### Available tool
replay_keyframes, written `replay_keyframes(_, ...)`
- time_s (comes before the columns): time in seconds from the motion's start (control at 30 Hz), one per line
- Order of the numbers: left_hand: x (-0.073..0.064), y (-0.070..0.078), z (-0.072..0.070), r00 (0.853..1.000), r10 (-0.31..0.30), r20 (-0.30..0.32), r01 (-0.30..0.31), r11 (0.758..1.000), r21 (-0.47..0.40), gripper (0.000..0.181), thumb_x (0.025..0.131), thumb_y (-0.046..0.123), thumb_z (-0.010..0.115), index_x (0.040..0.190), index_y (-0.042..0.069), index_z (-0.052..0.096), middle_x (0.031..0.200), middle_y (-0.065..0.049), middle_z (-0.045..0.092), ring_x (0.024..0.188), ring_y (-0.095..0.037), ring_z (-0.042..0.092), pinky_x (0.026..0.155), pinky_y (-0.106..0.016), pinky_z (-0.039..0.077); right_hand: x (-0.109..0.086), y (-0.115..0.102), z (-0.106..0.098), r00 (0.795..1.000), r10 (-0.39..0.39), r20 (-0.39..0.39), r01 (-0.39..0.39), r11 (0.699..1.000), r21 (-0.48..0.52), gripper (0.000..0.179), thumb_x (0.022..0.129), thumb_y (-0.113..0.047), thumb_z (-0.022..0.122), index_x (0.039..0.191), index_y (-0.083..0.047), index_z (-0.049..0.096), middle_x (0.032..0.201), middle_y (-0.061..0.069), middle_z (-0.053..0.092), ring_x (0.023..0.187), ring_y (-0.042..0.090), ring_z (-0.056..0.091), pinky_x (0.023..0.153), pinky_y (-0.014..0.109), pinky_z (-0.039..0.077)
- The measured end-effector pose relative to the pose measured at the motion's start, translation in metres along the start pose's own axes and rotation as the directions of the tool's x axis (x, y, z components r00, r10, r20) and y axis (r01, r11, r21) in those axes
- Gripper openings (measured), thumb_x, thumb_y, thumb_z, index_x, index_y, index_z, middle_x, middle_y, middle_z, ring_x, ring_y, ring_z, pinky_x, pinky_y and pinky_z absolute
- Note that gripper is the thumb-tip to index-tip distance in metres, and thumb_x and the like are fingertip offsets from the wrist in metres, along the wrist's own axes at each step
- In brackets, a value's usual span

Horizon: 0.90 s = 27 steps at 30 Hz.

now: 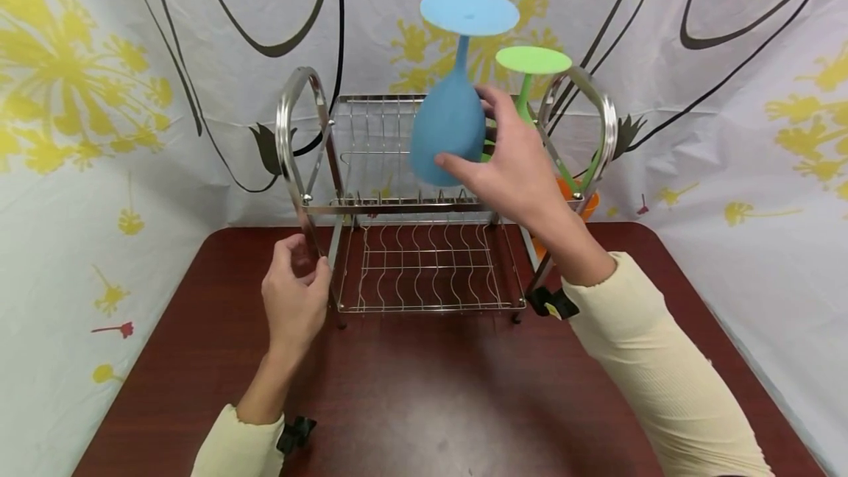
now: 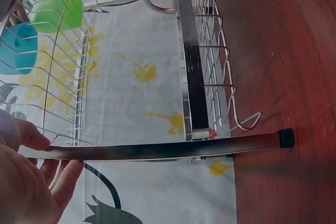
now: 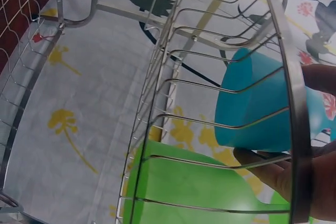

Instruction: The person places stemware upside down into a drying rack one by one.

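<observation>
My right hand point(image 1: 517, 168) grips the bowl of a blue goblet point(image 1: 447, 127), thumb in front and fingers behind. The goblet is upside down, its round foot at the top, over the upper tier of a metal dish rack point(image 1: 404, 208). A green goblet point(image 1: 533, 59), also foot up, stands on that tier at the right, partly hidden by the right hand. At the rack's left side, my left hand point(image 1: 294, 293) pinches the upright metal leg point(image 2: 157, 150) between thumb and fingers. In the right wrist view the blue bowl point(image 3: 257, 100) appears through the tier's wires.
The rack's lower wire tier point(image 1: 430, 267) stands over a dark red table point(image 1: 411, 389). Behind the right post is an orange container point(image 1: 588, 201), mostly hidden. A patterned white cloth point(image 1: 165, 57) hangs behind and at both sides.
</observation>
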<state>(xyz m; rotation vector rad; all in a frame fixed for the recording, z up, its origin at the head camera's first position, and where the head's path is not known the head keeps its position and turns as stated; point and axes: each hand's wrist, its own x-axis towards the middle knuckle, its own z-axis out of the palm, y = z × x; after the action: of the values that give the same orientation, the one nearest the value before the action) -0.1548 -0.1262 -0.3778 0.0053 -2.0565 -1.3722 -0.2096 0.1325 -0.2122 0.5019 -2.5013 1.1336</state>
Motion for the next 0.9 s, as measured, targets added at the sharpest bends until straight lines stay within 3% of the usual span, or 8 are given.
replay_keyframes(0.2,0.0,0.0,-0.001,1.0,0.026,0.006,-0.026,0.999,0.026,0.034,0.084,-0.002,0.066,0.117,-0.002,0.057,0.099,-0.016,0.065,0.091,-0.021,0.064,0.069,-0.006,0.052,0.007,-0.002,0.004,0.999,0.036,0.029,-0.034,0.997,-0.069,0.086,0.08,-0.03,0.077,0.148,-0.011,0.029,0.145,0.016,0.046,0.123,0.032,0.055,0.095,0.047,0.052)
replay_keyframes(0.5,0.001,-0.002,-0.001,0.999,0.043,0.02,-0.044,0.998,0.046,0.034,0.084,-0.001,0.067,0.116,-0.002,0.057,0.098,-0.014,0.065,0.09,-0.019,0.064,0.07,-0.026,0.059,0.013,-0.004,0.007,0.989,0.116,0.088,-0.103,0.984,-0.142,0.088,0.081,-0.035,0.077,0.149,-0.011,0.026,0.146,0.015,0.045,0.123,0.033,0.055,0.096,0.045,0.052)
replay_keyframes(0.73,0.002,-0.002,-0.001,0.999,0.031,0.034,-0.033,0.999,0.038,0.033,0.084,-0.001,0.067,0.115,-0.001,0.057,0.098,-0.014,0.064,0.091,-0.02,0.065,0.071,-0.023,0.058,0.016,-0.004,0.01,0.976,0.17,0.135,-0.143,0.971,-0.19,0.091,0.081,-0.037,0.077,0.15,-0.01,0.023,0.145,0.016,0.044,0.12,0.035,0.057,0.092,0.047,0.054)
replay_keyframes(0.9,0.002,-0.003,-0.002,0.999,0.024,0.032,-0.025,0.999,0.032,0.033,0.083,-0.002,0.067,0.114,-0.001,0.057,0.097,-0.014,0.064,0.09,-0.02,0.065,0.07,-0.014,0.056,0.017,-0.004,0.014,0.973,0.179,0.149,-0.144,0.965,-0.221,0.091,0.08,-0.036,0.079,0.148,-0.008,0.025,0.142,0.019,0.047,0.117,0.037,0.059,0.091,0.048,0.054)
